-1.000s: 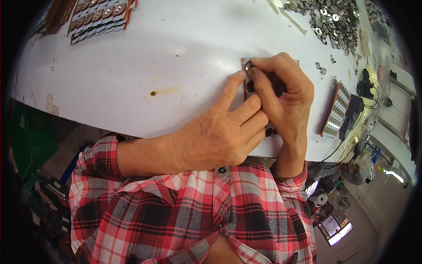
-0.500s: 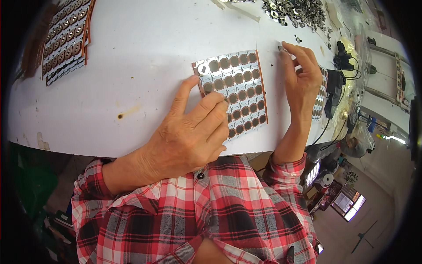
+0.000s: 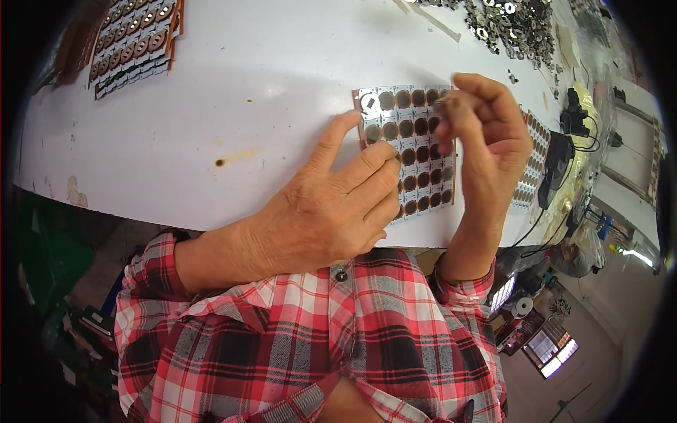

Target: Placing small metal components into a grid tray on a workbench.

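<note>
On the white table (image 3: 211, 106), close to its near edge, lies a flat panel (image 3: 416, 151) of small square boards, each with a dark brown round spot, arranged in rows and columns. One cell in the upper left corner of the panel carries a shiny metal ring (image 3: 368, 103), while the other visible cells show only the brown circles.

The left hand (image 3: 331, 204) rests flat on the left side of this panel and presses it to the table; its fingers lie side by side, slightly spread, and the index finger points toward the upper left corner, ending just beside the ring. The hand grips nothing, it only lies on the panel.

The right hand (image 3: 486, 134) is raised over the right part of the panel. Its thumb and index finger are pinched together on a very small shiny piece (image 3: 438, 106), too small to tell what it is. The other fingers are curled loosely.

At the far left of the table sits another stack of panels (image 3: 134, 42), whose cells seem to be filled with metal rings. At the far right edge a heap of loose metal rings (image 3: 508, 21) is spread, and one more panel (image 3: 532, 162) lies beside the right hand, partly hidden by it. Black cables (image 3: 564, 148) lie near the right edge of the table. The person wears a red checked shirt (image 3: 310, 338).
</note>
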`<action>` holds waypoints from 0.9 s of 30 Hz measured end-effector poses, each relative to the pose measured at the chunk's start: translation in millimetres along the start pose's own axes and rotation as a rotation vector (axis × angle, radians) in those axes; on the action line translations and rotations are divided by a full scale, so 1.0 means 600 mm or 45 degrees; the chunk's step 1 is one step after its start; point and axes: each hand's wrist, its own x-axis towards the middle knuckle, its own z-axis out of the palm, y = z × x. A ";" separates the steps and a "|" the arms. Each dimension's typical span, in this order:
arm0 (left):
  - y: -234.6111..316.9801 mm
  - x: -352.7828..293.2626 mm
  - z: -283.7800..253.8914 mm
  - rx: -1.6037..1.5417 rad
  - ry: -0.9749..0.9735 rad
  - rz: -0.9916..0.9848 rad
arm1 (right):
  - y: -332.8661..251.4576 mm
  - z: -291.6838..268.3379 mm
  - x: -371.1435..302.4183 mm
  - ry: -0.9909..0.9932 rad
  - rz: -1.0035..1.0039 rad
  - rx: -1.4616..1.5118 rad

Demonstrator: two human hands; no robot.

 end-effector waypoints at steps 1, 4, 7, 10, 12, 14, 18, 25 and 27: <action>0.001 0.000 -0.001 -0.006 0.008 0.001 | 0.002 0.009 -0.002 -0.072 0.006 -0.001; 0.000 0.000 0.000 -0.008 0.022 0.007 | 0.017 0.026 -0.004 -0.172 -0.015 -0.065; -0.002 -0.001 0.000 -0.008 0.028 0.020 | 0.025 0.030 -0.002 -0.232 -0.135 -0.324; -0.003 -0.001 0.001 -0.005 0.040 0.030 | 0.020 0.032 -0.002 -0.241 -0.127 -0.368; -0.003 0.002 0.001 -0.009 0.048 0.035 | 0.031 0.031 0.000 -0.205 -0.141 -0.333; -0.004 0.001 -0.001 -0.020 0.043 0.020 | 0.034 0.036 0.000 -0.189 -0.164 -0.291; -0.004 0.000 0.003 -0.038 0.064 0.024 | 0.030 0.042 -0.009 -0.186 -0.221 -0.423; -0.003 -0.001 0.003 -0.029 0.059 0.026 | 0.036 0.046 -0.011 -0.064 -0.264 -0.418; -0.003 -0.001 0.003 -0.035 0.060 0.024 | 0.036 0.044 -0.010 -0.089 -0.283 -0.426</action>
